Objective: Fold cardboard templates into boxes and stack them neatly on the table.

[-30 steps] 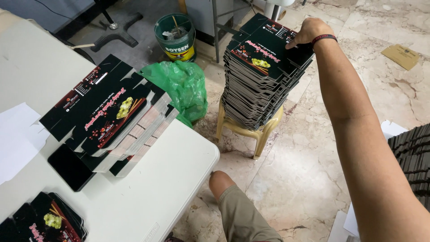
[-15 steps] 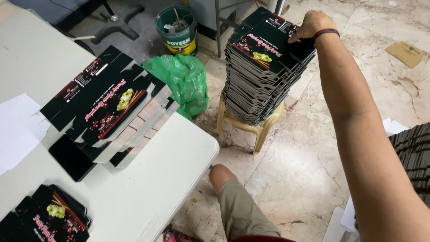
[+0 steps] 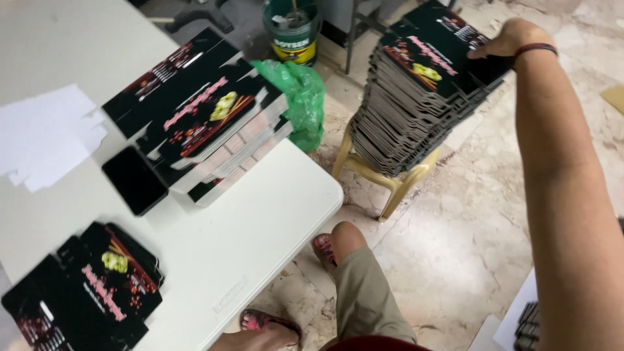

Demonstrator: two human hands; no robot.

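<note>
While the right arm stretches out over the floor, the right hand [image 3: 513, 39] rests its fingers on the top sheet of a tall stack of flat black printed cartons [image 3: 416, 91], pinching its far edge. That stack sits on a yellow plastic stool [image 3: 390, 179] beside the white desk [image 3: 260, 221]. On the desk lie another carton stack [image 3: 201, 117], a dark phone [image 3: 134, 179] and folded boxes [image 3: 91, 292]. The left hand is out of sight.
</note>
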